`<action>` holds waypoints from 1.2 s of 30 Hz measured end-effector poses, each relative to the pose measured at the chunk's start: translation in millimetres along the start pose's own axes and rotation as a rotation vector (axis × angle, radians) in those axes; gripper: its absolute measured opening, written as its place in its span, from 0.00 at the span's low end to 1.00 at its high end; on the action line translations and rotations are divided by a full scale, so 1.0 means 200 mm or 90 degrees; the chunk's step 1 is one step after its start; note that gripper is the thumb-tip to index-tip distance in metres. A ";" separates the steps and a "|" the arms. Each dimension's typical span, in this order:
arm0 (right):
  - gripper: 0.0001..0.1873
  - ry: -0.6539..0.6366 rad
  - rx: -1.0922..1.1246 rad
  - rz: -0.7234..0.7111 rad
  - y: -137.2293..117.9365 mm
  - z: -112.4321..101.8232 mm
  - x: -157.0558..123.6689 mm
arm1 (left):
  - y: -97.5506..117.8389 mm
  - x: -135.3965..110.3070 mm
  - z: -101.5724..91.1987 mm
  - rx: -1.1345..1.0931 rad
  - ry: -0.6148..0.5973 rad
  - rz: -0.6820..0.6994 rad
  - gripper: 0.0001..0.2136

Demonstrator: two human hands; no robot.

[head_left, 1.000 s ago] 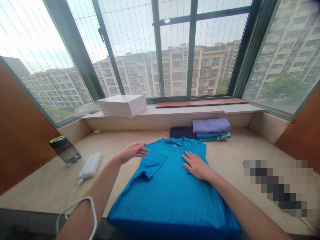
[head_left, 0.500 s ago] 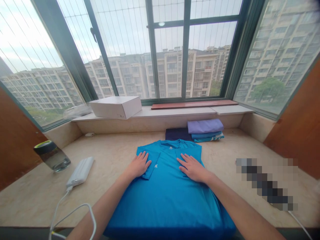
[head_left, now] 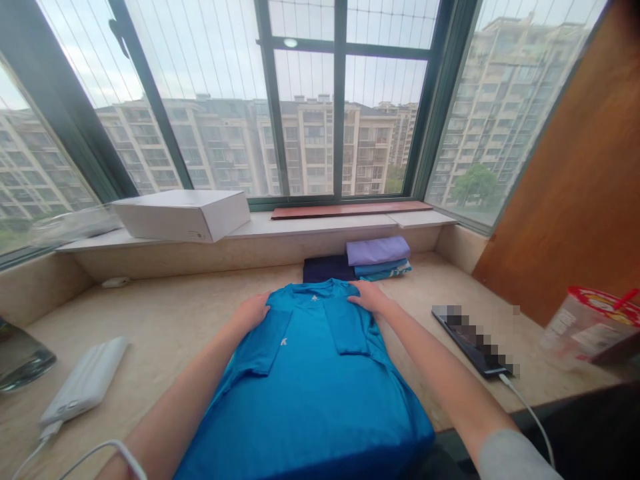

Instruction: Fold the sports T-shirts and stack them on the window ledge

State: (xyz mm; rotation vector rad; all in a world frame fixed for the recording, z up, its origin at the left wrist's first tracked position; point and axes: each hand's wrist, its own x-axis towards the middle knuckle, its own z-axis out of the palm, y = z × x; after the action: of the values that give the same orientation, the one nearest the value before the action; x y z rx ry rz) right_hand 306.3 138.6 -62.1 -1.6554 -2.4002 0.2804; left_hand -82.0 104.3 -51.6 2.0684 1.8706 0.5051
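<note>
A blue T-shirt (head_left: 305,393) lies front up on the stone counter, both sleeves folded inward over its chest. Its lower part reaches the counter's near edge. My left hand (head_left: 253,312) is closed on the left shoulder edge, its fingers mostly hidden under the cloth. At the opposite shoulder, beside the collar, my right hand (head_left: 370,297) grips the fabric with the thumb on top. Just behind the collar sit a folded dark navy cloth (head_left: 325,269) and a small stack topped by a folded lavender cloth (head_left: 379,251).
On the left are a white power bank (head_left: 87,380) with a cable and a dark bottle (head_left: 23,357), partly cut off. A phone (head_left: 470,343) with a cable and a plastic cup (head_left: 590,327) stand right. A white box (head_left: 180,217) rests on the window ledge.
Both hands have moved from lying flat on the folded sleeves up to the shirt's shoulders and closed there. The view has turned right, bringing the cup into sight.
</note>
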 end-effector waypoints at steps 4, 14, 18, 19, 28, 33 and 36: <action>0.37 -0.003 0.001 0.051 -0.01 -0.01 0.04 | 0.02 -0.01 -0.02 0.119 0.014 -0.019 0.21; 0.14 -0.011 0.012 0.023 -0.04 -0.07 -0.01 | 0.05 -0.07 -0.10 0.276 -0.002 0.026 0.08; 0.12 -0.001 0.007 0.011 -0.02 -0.14 0.03 | 0.06 -0.03 -0.15 0.295 0.036 0.025 0.11; 0.12 0.005 0.006 0.016 -0.02 -0.16 0.05 | 0.07 0.00 -0.18 0.300 0.053 0.020 0.11; 0.15 0.192 0.012 0.027 -0.07 -0.57 0.38 | 0.28 0.28 -0.49 0.292 0.353 0.016 0.15; 0.14 0.191 0.044 -0.075 -0.08 -0.59 0.30 | 0.20 0.19 -0.50 0.234 0.352 0.073 0.12; 0.11 0.131 0.056 -0.131 -0.09 -0.47 0.17 | 0.09 0.06 -0.42 0.191 0.230 0.129 0.09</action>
State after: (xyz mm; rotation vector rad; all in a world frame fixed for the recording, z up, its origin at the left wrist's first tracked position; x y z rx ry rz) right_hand 306.0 166.8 35.9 -1.3177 -2.3421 0.1708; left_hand -103.5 113.2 32.4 2.5212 2.0475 0.7270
